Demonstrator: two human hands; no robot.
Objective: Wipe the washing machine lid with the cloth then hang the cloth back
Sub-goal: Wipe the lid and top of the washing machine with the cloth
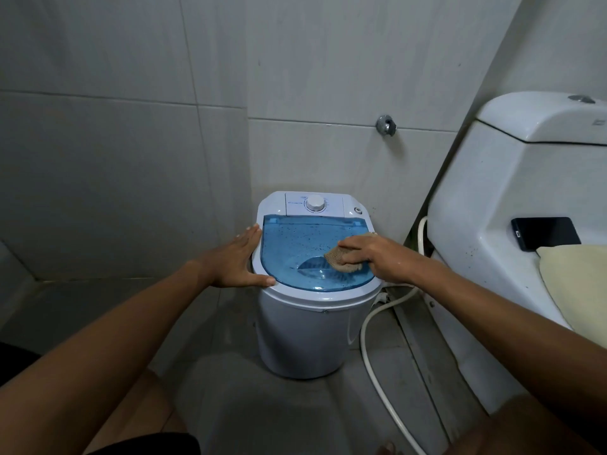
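1. A small white plastic washing machine [300, 336] stands on the grey tiled floor in a corner; its translucent blue plastic lid [295, 247] is shut and speckled with dark spots.
2. The right hand [377, 257] presses a crumpled beige knitted cloth [341, 259] onto the lid's right half, fingers curled over it and gripping it; most of the cloth is hidden under the fingers.
3. The left hand [235, 261] lies open and flat against the machine's left rim, fingers spread, holding nothing.
4. A white round dial [316, 203] sits on the panel behind the lid; its markings are too small to read.
5. A white toilet cistern [525, 178] on the right is cut off by the frame edge; a black phone [545, 233] lies on it, beside a cream towel [578, 284], also cut off.
6. A white hose [371, 339] runs down the floor beside the machine.
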